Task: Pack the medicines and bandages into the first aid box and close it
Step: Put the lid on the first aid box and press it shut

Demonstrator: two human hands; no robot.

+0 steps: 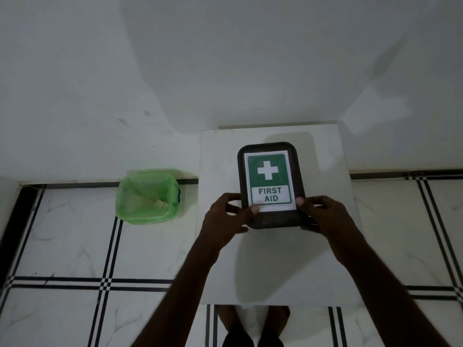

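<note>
A dark first aid box (271, 181) with a green and white "FIRST AID" label on its lid rests shut on a white table (275, 259). My left hand (229, 219) grips its near left corner, thumb on the lid. On the near right corner my right hand (323, 216) holds it the same way. No medicines or bandages show on the table.
A green translucent plastic tub (146, 195) with a few pale items inside stands on the tiled floor left of the table. A white wall rises right behind the table. My feet show under the table's near edge.
</note>
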